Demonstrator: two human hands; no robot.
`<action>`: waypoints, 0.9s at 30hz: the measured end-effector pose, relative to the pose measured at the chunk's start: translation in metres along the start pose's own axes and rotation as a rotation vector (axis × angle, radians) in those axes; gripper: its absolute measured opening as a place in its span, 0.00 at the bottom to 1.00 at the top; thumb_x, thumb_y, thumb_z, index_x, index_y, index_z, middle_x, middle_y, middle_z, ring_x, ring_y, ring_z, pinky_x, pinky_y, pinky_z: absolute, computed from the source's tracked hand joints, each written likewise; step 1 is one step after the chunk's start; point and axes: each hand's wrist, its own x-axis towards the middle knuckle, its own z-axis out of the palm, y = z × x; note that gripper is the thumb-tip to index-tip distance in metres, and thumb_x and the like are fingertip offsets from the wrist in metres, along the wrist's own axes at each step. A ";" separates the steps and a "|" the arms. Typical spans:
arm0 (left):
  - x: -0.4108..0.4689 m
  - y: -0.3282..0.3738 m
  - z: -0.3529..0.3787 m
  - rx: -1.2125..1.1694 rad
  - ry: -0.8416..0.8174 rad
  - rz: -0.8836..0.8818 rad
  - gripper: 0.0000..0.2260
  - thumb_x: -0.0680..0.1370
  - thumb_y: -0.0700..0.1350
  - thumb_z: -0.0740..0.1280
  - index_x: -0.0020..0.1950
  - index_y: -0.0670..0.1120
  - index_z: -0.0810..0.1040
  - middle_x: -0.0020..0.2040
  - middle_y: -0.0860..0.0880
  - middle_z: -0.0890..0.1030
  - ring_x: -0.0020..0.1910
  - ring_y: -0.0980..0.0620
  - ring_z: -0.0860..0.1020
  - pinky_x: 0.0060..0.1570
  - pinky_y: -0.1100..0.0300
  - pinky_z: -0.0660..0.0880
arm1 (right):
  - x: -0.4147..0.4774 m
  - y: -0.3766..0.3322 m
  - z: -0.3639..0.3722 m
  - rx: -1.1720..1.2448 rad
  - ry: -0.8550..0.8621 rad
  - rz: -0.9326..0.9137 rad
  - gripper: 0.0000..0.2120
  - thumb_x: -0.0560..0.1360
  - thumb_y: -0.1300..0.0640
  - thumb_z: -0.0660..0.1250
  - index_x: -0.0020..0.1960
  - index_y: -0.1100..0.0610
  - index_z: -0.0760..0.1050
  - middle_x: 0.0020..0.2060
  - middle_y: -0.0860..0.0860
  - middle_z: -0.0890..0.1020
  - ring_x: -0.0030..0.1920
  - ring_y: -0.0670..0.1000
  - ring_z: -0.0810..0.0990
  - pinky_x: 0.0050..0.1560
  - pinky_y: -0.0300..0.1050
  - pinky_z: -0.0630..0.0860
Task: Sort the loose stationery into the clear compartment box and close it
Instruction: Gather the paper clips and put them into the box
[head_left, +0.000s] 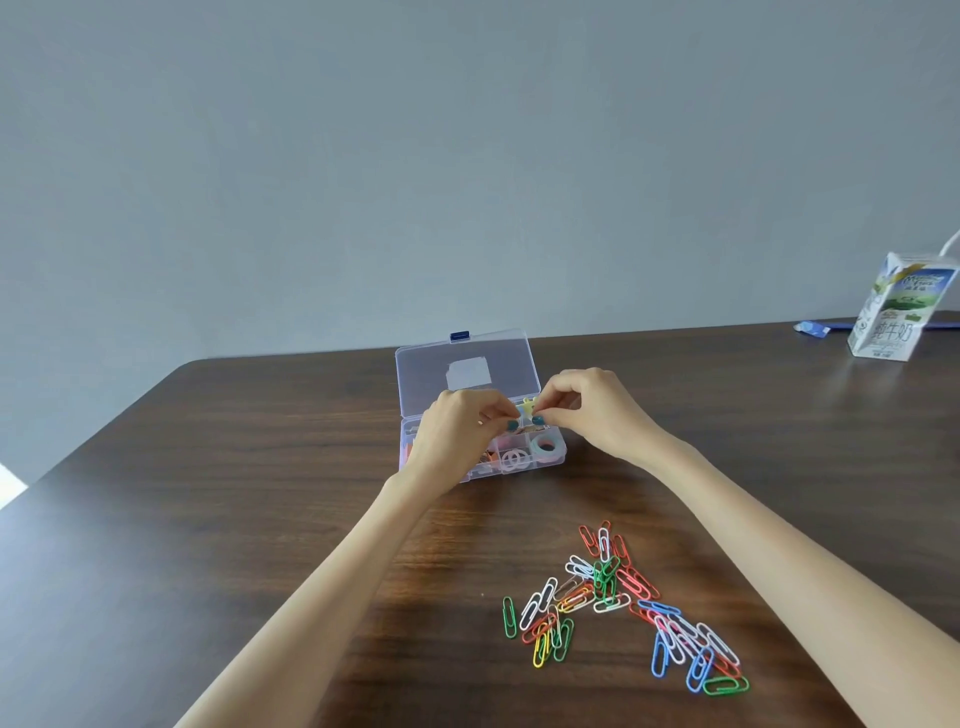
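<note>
Box (519, 470) of clear plastic sits toward the far middle of the dark wooden bench (260, 493), its lid (426, 379) open behind it with a blue latch (460, 336) at the far edge; a milk carton (883, 317) stands well apart at the far right; both hands are over the back compartments, the left hand (457, 431) and right hand (592, 410) close together, the fingertips of each pinched on a small coloured piece (527, 413), yellow and teal, too small to identify; a heap of paper clips (613, 597) lies loose on the bench near the person, well apart from the box; a tape roll (546, 445) sits in the front right compartment. The clips look light, stiff and slick, likely to tangle and slide on the wood; pinching a few at a time or scooping them into a palm should serve better than a broad grab; the box looks light and thin-walled, likely to skid, so steadying its side walls while pressing the lid down at the latch seems wisest.
</note>
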 end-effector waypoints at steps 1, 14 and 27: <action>-0.001 0.000 0.000 -0.033 0.006 -0.014 0.05 0.76 0.41 0.69 0.48 0.48 0.84 0.44 0.53 0.85 0.41 0.59 0.80 0.41 0.70 0.73 | -0.001 -0.001 -0.001 0.002 0.010 0.000 0.02 0.72 0.61 0.73 0.43 0.56 0.82 0.41 0.49 0.83 0.42 0.47 0.80 0.46 0.44 0.79; -0.054 0.027 -0.011 -0.197 0.013 0.025 0.07 0.71 0.37 0.73 0.42 0.49 0.81 0.36 0.59 0.81 0.37 0.61 0.77 0.39 0.69 0.72 | -0.061 -0.029 -0.017 -0.003 -0.008 0.000 0.02 0.71 0.60 0.73 0.43 0.55 0.82 0.40 0.48 0.82 0.42 0.48 0.79 0.44 0.41 0.75; -0.121 0.044 -0.005 -0.133 -0.121 0.073 0.09 0.75 0.39 0.69 0.50 0.53 0.80 0.44 0.59 0.80 0.42 0.61 0.77 0.45 0.63 0.75 | -0.143 -0.038 -0.016 -0.249 -0.199 0.048 0.12 0.78 0.60 0.62 0.57 0.53 0.80 0.50 0.49 0.75 0.47 0.45 0.71 0.52 0.42 0.70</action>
